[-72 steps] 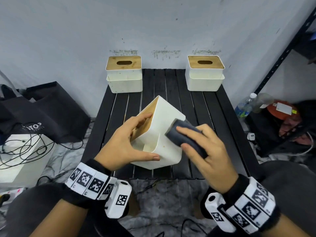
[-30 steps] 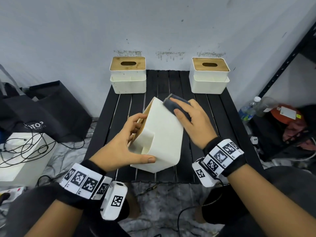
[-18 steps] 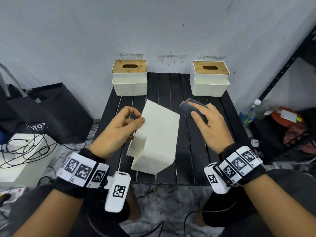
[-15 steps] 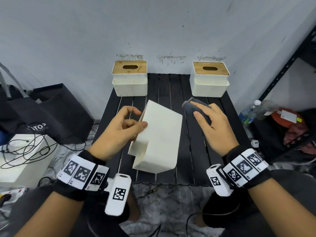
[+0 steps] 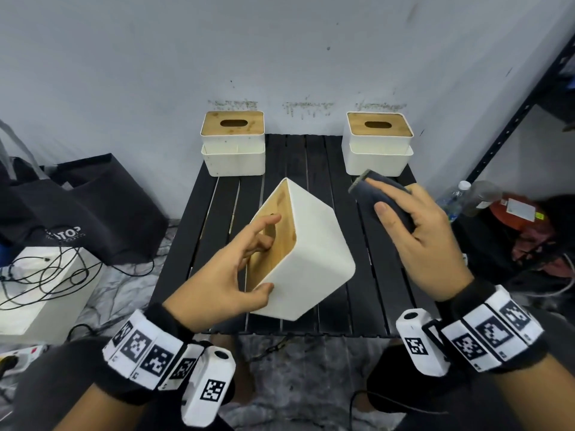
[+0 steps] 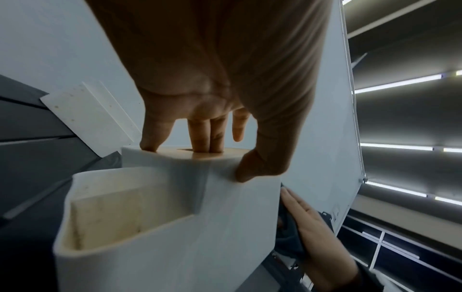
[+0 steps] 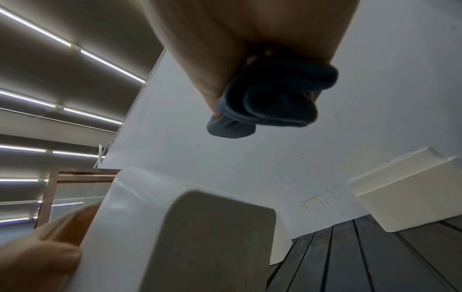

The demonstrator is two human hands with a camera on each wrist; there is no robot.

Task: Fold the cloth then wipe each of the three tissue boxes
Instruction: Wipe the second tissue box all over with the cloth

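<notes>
Tissue box (image 5: 306,247) tilted in left hand (image 5: 222,275), folded cloth (image 5: 378,199) gripped by right hand (image 5: 426,244) beside it

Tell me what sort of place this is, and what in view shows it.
Probably a storeroom or makeshift workroom, not a home. A black slatted table stands against a stained bare wall, metal shelving rises at the right, and a black bag and loose cables lie on the floor.

A black slatted table (image 5: 317,157) stands against a stained pale wall (image 5: 280,51).
</notes>
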